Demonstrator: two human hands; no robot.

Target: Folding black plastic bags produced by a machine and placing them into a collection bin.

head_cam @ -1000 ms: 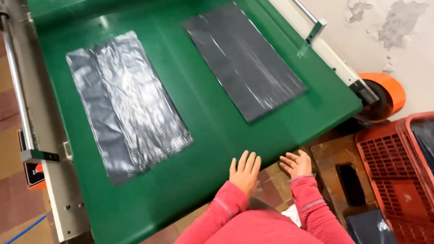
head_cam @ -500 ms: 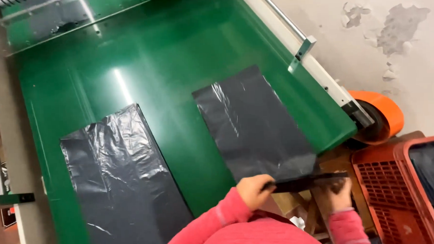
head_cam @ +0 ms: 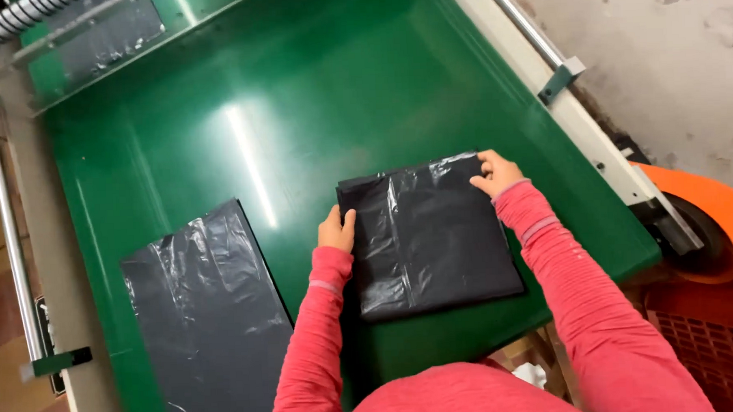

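A black plastic bag point(head_cam: 432, 236), folded in half into a thick rectangle, lies on the green conveyor belt point(head_cam: 298, 111) near its front edge. My left hand point(head_cam: 336, 230) grips the bag's far left corner. My right hand point(head_cam: 495, 173) pinches its far right corner. Both arms wear pink sleeves. A second black plastic bag point(head_cam: 212, 317) lies flat and unfolded on the belt to the left, apart from both hands.
A white metal rail point(head_cam: 579, 117) with a green bracket runs along the belt's right side. An orange roll point(head_cam: 708, 226) sits at the right, a red crate point(head_cam: 704, 348) below it. A steel rod point(head_cam: 6, 235) runs down the left side.
My hands took hold of the right bag's near end and folded it over away from me; they now hold its far corners. The view has shifted toward the belt.
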